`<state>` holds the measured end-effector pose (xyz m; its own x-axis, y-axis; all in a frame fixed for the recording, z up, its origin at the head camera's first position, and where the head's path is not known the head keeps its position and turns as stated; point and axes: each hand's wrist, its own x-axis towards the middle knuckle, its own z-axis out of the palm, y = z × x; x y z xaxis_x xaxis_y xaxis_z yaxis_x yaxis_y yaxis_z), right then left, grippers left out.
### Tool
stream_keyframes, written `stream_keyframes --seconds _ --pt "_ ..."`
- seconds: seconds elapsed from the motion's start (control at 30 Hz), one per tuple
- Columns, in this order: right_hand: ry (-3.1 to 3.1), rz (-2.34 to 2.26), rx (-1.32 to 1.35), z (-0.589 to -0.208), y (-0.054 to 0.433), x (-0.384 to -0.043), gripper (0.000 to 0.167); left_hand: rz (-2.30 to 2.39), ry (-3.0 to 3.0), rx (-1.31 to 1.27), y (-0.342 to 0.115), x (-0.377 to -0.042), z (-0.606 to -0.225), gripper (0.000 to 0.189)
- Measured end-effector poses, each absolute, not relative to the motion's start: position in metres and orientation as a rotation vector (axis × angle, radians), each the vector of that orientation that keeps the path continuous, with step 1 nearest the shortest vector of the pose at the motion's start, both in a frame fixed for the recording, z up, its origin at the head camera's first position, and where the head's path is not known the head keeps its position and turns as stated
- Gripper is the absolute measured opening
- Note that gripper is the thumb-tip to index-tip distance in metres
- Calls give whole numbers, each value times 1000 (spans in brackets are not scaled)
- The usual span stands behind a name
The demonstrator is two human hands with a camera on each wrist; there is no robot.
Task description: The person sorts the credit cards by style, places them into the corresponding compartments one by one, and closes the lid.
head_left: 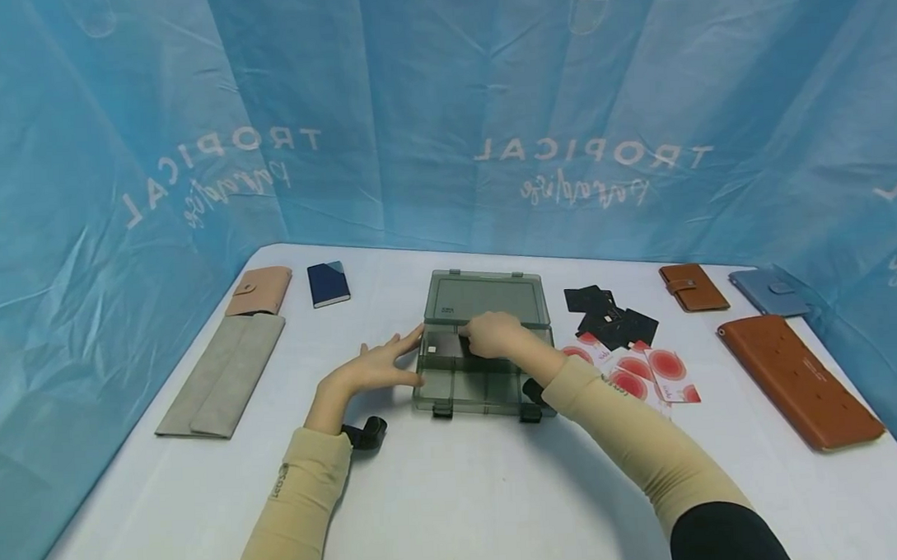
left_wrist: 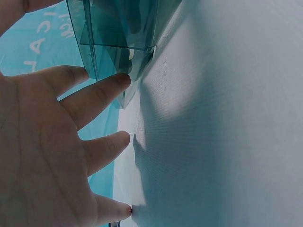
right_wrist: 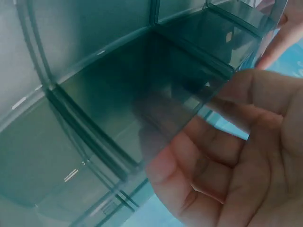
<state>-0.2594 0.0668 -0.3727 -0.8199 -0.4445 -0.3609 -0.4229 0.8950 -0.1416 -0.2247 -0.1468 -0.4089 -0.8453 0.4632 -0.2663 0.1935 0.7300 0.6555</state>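
A translucent grey-green compartment box (head_left: 452, 385) lies with its lid (head_left: 486, 299) folded back. My left hand (head_left: 370, 369) spreads its fingers at the box's left side; in the left wrist view the fingertips (left_wrist: 120, 81) reach the clear wall. Inside an upper compartment lies a dark card (head_left: 443, 344) with a small chip. My right hand (head_left: 495, 336) bends its fingers down into the box beside that card. The right wrist view shows those curled fingers (right_wrist: 165, 165) partly behind tinted plastic, and I cannot tell whether they pinch a card.
Right of the box lie several black cards (head_left: 616, 323) and red-and-white cards (head_left: 670, 363). Further right are a brown card holder (head_left: 693, 288), a blue wallet (head_left: 769, 292) and a long brown wallet (head_left: 801, 383). A grey pouch (head_left: 225, 374), tan wallet (head_left: 259, 291) and navy booklet (head_left: 328, 284) lie left.
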Motion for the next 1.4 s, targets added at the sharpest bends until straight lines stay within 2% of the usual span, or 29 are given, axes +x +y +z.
stream_keyframes --seconds 0.23,0.37,0.47,0.63,0.9,1.03,1.4 --pt "2473 -53 -662 -371 69 -262 49 899 2523 494 -150 -224 -409 92" --pt "2452 -314 -738 -365 84 -266 51 901 2524 487 -151 -223 -409 92" --pt "2551 -593 -724 -357 109 -275 45 905 2518 492 -151 -222 -409 92" --pt "2851 -671 -410 -355 166 -297 38 912 2517 497 -149 -221 -409 92" --pt "2847 -378 87 -385 223 -316 60 920 2503 490 -148 -220 -409 92" --pt "2813 -374 180 -394 231 -317 69 919 2508 494 -148 -221 -409 92" --pt "2738 -562 350 -398 246 -316 80 915 2509 497 -146 -221 -409 92"
